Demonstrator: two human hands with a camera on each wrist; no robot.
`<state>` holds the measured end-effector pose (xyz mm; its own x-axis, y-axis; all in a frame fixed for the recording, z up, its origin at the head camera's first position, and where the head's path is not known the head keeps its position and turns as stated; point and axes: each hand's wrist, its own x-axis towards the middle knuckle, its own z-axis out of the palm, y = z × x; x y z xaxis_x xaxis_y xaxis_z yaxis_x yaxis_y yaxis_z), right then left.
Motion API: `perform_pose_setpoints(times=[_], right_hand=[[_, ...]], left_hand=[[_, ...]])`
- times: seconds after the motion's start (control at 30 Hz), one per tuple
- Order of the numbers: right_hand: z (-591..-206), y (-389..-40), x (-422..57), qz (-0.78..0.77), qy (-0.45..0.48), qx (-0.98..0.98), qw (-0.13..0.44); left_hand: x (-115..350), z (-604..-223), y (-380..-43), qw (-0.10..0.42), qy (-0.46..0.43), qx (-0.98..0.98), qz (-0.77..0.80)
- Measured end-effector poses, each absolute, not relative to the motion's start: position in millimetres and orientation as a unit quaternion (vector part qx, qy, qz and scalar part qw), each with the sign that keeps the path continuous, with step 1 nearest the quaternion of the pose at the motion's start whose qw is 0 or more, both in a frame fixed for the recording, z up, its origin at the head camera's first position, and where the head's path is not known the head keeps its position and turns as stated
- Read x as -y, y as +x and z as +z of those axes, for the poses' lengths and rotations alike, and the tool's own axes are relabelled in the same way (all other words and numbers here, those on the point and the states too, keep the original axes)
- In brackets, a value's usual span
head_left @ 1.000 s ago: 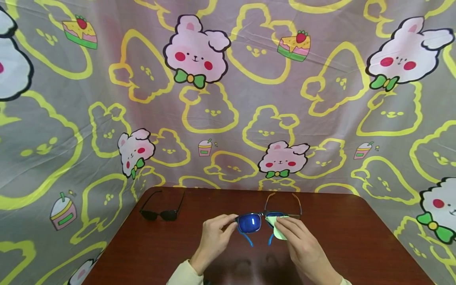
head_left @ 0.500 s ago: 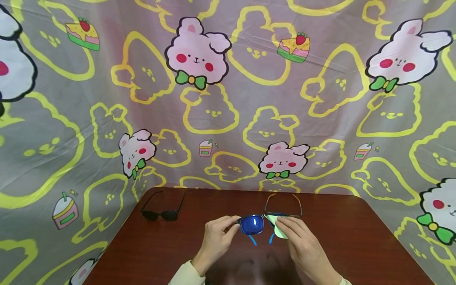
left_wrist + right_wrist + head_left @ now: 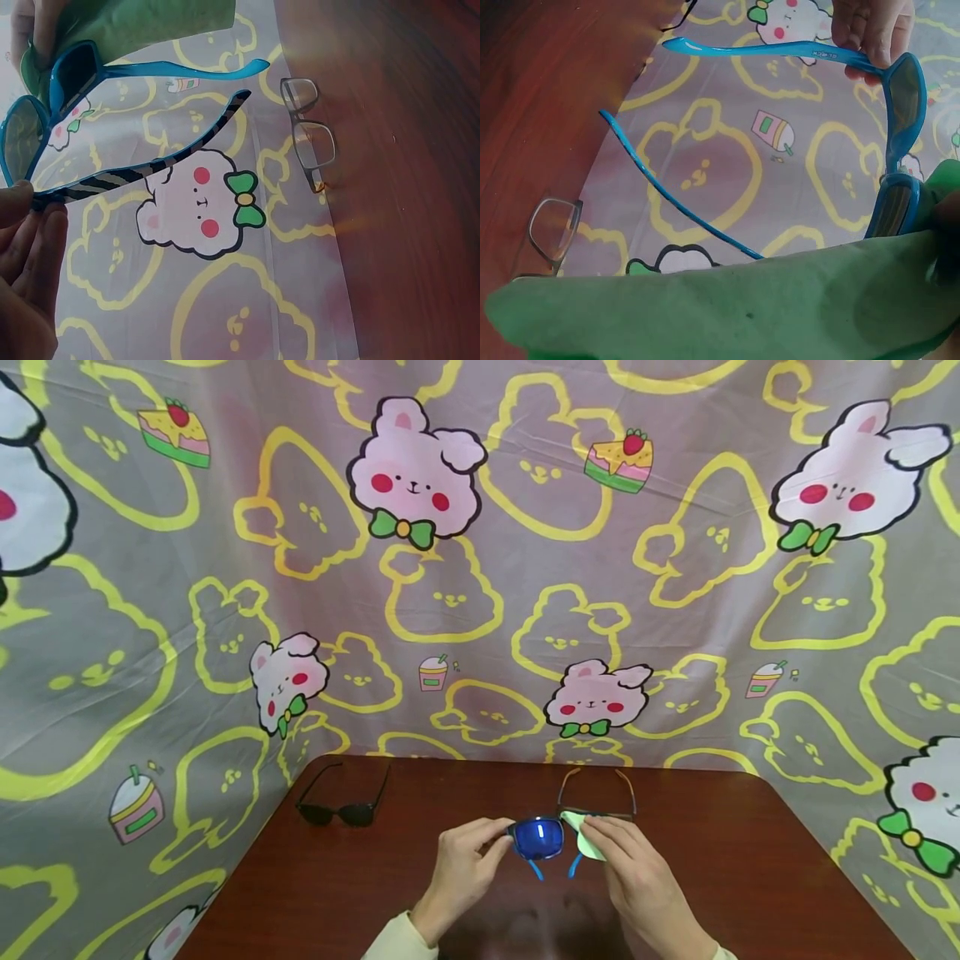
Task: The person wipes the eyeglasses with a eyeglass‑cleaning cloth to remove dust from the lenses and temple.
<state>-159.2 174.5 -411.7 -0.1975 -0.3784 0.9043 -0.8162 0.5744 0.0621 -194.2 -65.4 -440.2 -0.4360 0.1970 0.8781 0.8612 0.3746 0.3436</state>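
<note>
Blue-framed sunglasses (image 3: pixel 538 839) with mirrored blue lenses are held up over the table, folded arms open and pointing down toward the person. My left hand (image 3: pixel 467 867) pinches them at the outer corner of the frame, by the hinge, thumb against fingers. A light green cloth (image 3: pixel 589 843) is wrapped over the other lens, and my right hand (image 3: pixel 637 872) grips that lens through it. Most of the covered lens is hidden in the head view. Striped patterning shows on one temple arm (image 3: pixel 120 178) in the left wrist view.
Black sunglasses (image 3: pixel 356 814) lie on the brown table (image 3: pixel 300 893) at the back left. Clear-lens glasses (image 3: pixel 627 787) with orange-tipped arms lie behind my right hand. A patterned curtain (image 3: pixel 510 552) rises along the table's back and sides.
The sunglasses and my left hand have shifted slightly right and down, toward my right hand. More of the far lens is now behind the cloth. My right hand stays nearly in place.
</note>
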Motion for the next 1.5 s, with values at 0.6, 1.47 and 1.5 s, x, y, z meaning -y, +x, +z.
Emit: perform_pose_setpoints(times=[0.6, 1.47, 1.5], right_hand=[[-415, -162, -169, 0.220, 0.382, 0.761, 0.476], [-416, -157, -160, 0.199, 0.393, 0.774, 0.455], [-416, -157, -160, 0.199, 0.393, 0.775, 0.453]], left_hand=[[58, -439, -192, 0.409, -0.362, 0.732, -0.407], [54, -439, -192, 0.424, -0.359, 0.729, -0.400], [54, -439, -192, 0.424, -0.359, 0.729, -0.400]])
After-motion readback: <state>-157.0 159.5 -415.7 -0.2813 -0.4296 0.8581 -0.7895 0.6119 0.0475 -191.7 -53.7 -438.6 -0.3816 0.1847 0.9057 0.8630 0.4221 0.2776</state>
